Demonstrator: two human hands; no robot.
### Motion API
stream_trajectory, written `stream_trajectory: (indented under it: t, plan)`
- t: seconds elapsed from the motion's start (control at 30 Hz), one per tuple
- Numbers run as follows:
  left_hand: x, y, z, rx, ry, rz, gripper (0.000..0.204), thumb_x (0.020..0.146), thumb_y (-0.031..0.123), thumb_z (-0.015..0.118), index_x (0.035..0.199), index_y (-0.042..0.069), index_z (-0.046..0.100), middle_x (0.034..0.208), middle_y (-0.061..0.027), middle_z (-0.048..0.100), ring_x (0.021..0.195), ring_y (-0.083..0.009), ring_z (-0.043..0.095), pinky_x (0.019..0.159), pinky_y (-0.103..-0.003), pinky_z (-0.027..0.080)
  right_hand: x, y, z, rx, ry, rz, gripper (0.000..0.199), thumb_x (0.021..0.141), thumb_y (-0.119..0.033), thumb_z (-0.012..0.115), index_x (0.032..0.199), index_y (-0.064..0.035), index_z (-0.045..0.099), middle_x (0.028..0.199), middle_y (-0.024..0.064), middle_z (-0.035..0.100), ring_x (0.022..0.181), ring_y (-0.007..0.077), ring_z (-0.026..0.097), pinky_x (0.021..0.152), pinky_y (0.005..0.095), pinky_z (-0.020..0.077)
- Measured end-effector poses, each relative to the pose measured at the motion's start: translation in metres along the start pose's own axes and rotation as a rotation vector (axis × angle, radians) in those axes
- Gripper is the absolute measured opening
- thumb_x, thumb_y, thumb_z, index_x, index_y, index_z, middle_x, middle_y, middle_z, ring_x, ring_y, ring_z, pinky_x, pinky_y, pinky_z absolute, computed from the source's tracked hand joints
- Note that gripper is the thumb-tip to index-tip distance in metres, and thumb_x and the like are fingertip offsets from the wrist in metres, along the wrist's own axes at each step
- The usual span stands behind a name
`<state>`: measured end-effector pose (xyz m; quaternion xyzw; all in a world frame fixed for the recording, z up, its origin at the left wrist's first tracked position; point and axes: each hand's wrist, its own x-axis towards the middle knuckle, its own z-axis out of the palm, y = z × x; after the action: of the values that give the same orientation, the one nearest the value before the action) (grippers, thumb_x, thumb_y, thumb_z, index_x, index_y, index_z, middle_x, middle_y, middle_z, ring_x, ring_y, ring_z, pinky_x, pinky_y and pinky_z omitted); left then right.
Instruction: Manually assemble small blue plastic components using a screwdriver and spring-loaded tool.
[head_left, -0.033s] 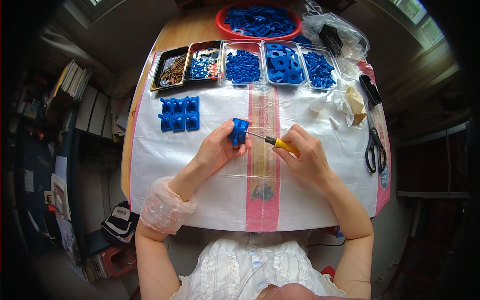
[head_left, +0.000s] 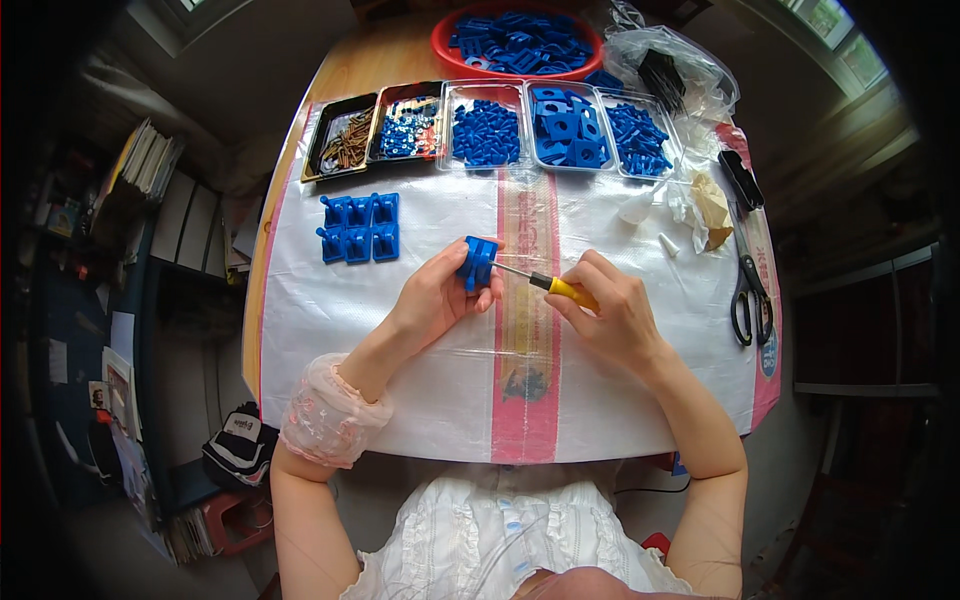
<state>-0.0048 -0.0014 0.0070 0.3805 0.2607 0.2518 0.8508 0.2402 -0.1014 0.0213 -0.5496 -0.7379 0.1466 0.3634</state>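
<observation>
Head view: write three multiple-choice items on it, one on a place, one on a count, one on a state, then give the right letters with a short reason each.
1. Where do the scissors lie?
A. near the sheet's right edge
B. in the red basin
C. beside the left elbow

2. How many trays stand in the row at the far edge of the white sheet?
A. two
B. five
C. nine

3. What is the right hand doing with the screwdriver?
A. it has laid it flat on the sheet
B. it holds it, tip to the blue part
C. it hands it to another person

Answers:
1 A: the dark-handled scissors rest by the right border.
2 B: five trays stand side by side, the left one with brown screws.
3 B: the yellow handle is in the fingers, the shaft meets the blue part held by the left hand.
</observation>
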Motion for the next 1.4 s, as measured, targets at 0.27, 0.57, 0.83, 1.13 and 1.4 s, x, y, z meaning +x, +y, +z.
stream_trajectory:
  t: [0.27,0.57,0.83,1.13,1.4]
  plan:
    - [0.001,-0.001,0.001,0.033,-0.023,-0.006,0.049,0.114,0.036,0.034,0.144,0.000,0.049,0.098,-0.0103,0.068,0.079,-0.0119,0.061,0.079,-0.027,0.051,-0.003,0.013,0.004,-0.071,0.015,-0.010,0.016,0.095,-0.019,0.074,0.096,-0.0040,0.068,0.082,0.0087,0.068,0.063,0.0291,0.066,0.058,0.0395,0.0506]
    - [0.000,-0.001,-0.001,0.008,-0.001,0.002,0.050,0.114,0.037,0.034,0.145,0.000,0.049,0.098,-0.0095,0.069,0.080,-0.0114,0.061,0.079,-0.026,0.050,0.000,0.004,0.004,0.025,0.036,-0.031,0.026,0.089,-0.013,0.079,0.101,-0.0016,0.059,0.088,0.0110,0.064,0.069,0.0324,0.067,0.060,0.0401,0.0517]
    - [0.000,-0.001,-0.001,0.011,-0.009,0.008,0.049,0.114,0.036,0.034,0.144,0.000,0.050,0.099,-0.0089,0.069,0.080,-0.0111,0.062,0.079,-0.026,0.051,0.001,0.004,0.000,-0.061,-0.008,0.023,0.017,0.093,-0.016,0.076,0.093,-0.0030,0.065,0.086,0.0093,0.066,0.067,0.0285,0.066,0.058,0.0393,0.0499]
    - [0.001,-0.003,-0.003,-0.005,-0.018,0.002,0.048,0.114,0.035,0.034,0.144,0.000,0.050,0.100,-0.0097,0.069,0.080,-0.0116,0.062,0.078,-0.026,0.051,0.001,0.002,0.003,-0.022,-0.015,0.025,0.016,0.097,-0.014,0.073,0.108,-0.0044,0.067,0.075,0.0111,0.067,0.064,0.0272,0.066,0.058,0.0379,0.0484]
    - [0.002,-0.002,-0.002,0.006,-0.003,0.001,0.049,0.115,0.036,0.033,0.145,0.000,0.050,0.098,-0.0089,0.069,0.080,-0.0117,0.061,0.079,-0.027,0.051,0.000,0.006,0.003,0.030,-0.011,0.009,0.022,0.090,-0.011,0.077,0.101,-0.0013,0.060,0.094,0.0113,0.066,0.076,0.0314,0.069,0.064,0.0418,0.0523]
